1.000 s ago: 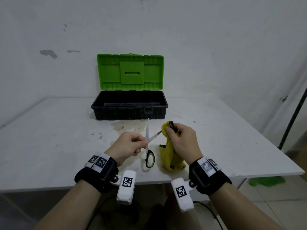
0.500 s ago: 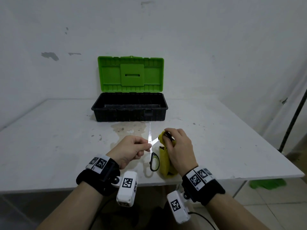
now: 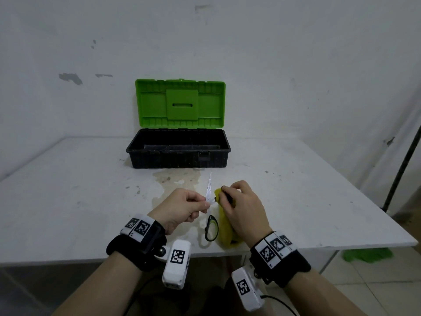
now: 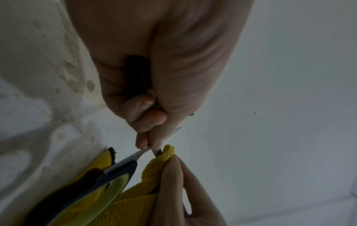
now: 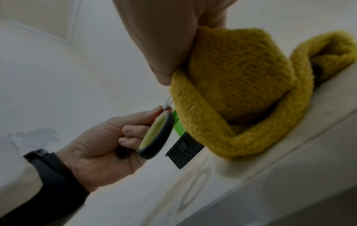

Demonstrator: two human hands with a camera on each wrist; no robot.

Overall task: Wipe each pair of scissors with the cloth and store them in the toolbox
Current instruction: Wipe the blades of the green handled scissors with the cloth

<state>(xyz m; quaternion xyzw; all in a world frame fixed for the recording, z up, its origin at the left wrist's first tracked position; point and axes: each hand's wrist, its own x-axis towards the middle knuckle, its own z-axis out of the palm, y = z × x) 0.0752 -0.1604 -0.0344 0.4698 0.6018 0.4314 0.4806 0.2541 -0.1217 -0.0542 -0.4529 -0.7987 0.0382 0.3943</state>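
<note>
Looking down from the head camera, we pinch the blades of the open pair of steel scissors with black-and-green plastic handles (image 3: 210,208) between thumb and forefinger of our left hand (image 3: 180,207), one blade pointing up and away toward the black plastic toolbox with its raised bright green lid (image 3: 178,148), one handle loop hanging low above the stained white tabletop (image 3: 68,201); our right hand (image 3: 241,207) is curled round the bunched mustard-yellow fleecy cloth (image 3: 224,233), pressing a fold of it against the other blade just beside our left fingertips, and the toolbox stands open well behind both hands; at the left wrist, our left hand (image 4: 154,76) shows its fingers folded in with the tips nipping the blades where they cross, the scissors (image 4: 123,165) running down to their handle, and the cloth (image 4: 152,171) wrapped over one blade under our right hand's fingers (image 4: 172,175); at the right wrist, the cloth (image 5: 237,85) droops from our right hand (image 5: 164,38) onto the table edge, the left hand (image 5: 104,146) holds the scissors (image 5: 156,134), and a corner of the toolbox (image 5: 183,151) peeps out behind
</note>
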